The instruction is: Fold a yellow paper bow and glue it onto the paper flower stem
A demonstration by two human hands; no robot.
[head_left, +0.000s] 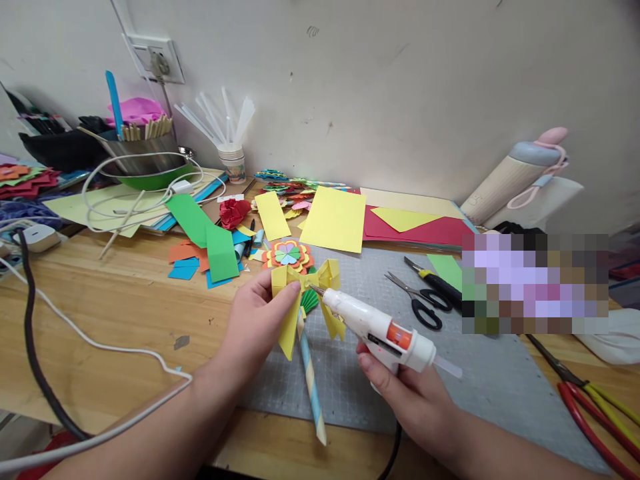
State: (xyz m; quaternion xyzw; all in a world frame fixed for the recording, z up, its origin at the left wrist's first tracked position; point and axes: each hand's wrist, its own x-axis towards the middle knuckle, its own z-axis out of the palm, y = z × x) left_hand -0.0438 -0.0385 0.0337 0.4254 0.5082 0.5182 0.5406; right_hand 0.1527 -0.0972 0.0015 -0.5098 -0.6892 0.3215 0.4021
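My left hand (260, 319) pinches a yellow folded paper bow (306, 293), held against a striped blue-and-white paper straw (311, 380) that lies on the grey cutting mat (480, 380). A multicoloured paper flower (289, 256) and a green paper fan (310, 301) sit at the straw's top. My right hand (407, 393) grips a white hot glue gun (377, 328) with an orange trigger. Its metal nozzle touches the bow's centre. A clear glue stick pokes out of the gun's back.
Black-handled scissors (425, 297) lie on the mat to the right. Red and yellow pliers (590, 400) rest at the far right. Yellow, red and green paper sheets (334, 219) cover the table's back. White and black cables (75, 333) cross the wooden table on the left, near a metal bowl (143, 160).
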